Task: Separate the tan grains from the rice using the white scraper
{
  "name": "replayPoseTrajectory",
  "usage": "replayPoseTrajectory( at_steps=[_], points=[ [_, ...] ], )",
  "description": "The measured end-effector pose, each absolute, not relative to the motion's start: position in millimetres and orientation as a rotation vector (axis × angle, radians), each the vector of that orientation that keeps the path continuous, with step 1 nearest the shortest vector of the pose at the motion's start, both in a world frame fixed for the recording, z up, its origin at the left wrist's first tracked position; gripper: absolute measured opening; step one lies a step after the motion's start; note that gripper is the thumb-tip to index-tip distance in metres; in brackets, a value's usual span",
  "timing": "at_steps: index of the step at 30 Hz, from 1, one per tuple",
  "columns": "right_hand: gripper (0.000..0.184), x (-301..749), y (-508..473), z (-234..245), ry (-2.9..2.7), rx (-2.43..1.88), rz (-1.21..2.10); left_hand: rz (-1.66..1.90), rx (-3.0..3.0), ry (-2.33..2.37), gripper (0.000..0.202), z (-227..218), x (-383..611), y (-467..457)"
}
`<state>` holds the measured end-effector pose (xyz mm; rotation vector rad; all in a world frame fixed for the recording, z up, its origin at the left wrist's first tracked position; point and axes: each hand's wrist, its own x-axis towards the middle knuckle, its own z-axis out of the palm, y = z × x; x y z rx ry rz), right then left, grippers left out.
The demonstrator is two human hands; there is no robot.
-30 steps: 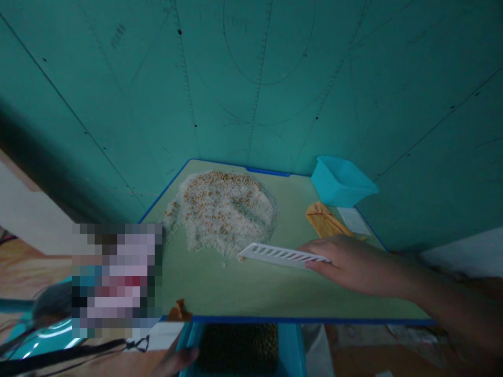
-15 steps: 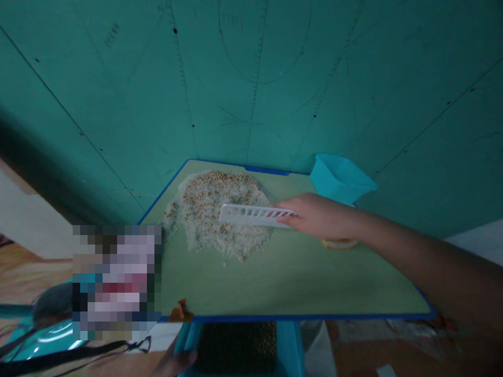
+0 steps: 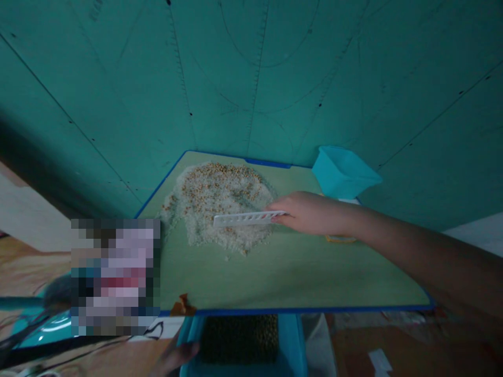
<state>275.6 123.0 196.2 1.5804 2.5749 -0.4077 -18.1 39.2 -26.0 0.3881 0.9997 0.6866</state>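
Note:
My right hand (image 3: 308, 213) grips a white slotted plastic scraper (image 3: 248, 218) and holds it flat over a pile of white grains mixed with tan beans (image 3: 218, 204) on a pale green, blue-edged board (image 3: 275, 272). The scraper's tip lies over the pile's near right part. My left hand (image 3: 176, 357) shows only partly at the bottom edge, its fingers on the rim of a blue bin (image 3: 288, 340) filled with dark beans, held just below the board's front edge.
A small turquoise container (image 3: 341, 173) stands at the board's far right corner, with a yellow object (image 3: 340, 239) partly hidden behind my wrist. An orange scrap (image 3: 183, 306) lies at the front left corner. A green cutting mat (image 3: 118, 78) surrounds the board.
My right hand carried the scraper from the board's near right up and left onto the grain pile, then slightly lower. The yellow object became hidden behind my wrist. The left hand stayed on the bin.

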Motion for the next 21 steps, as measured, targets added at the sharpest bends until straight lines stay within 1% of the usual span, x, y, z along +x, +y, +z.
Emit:
replayPoseTrajectory(
  at_steps=[1,6,11,13,15,21],
  points=[
    [0.024,276.2,121.0,197.8,2.576,1.571,-0.424,0.704,0.386,0.990,0.050,-20.8,-15.9,36.5],
    [0.025,290.2,120.1,202.0,2.565,1.642,-0.431,0.731,0.357,0.981,0.027,4.7,-9.5,24.6],
    [0.027,301.1,121.4,196.5,2.516,1.734,-0.449,0.703,0.358,1.000,0.009,6.3,-8.2,24.2],
    [0.027,299.5,118.3,195.6,2.499,1.725,-0.475,0.714,0.361,0.989,0.011,5.0,-8.4,24.1],
    [0.027,296.6,114.3,195.9,2.497,1.709,-0.488,0.705,0.356,0.950,0.018,3.3,-9.5,24.1],
    [0.027,294.9,105.4,197.6,2.510,1.636,-0.504,0.633,0.418,0.865,0.021,-3.5,-14.4,25.2]
  ],
)
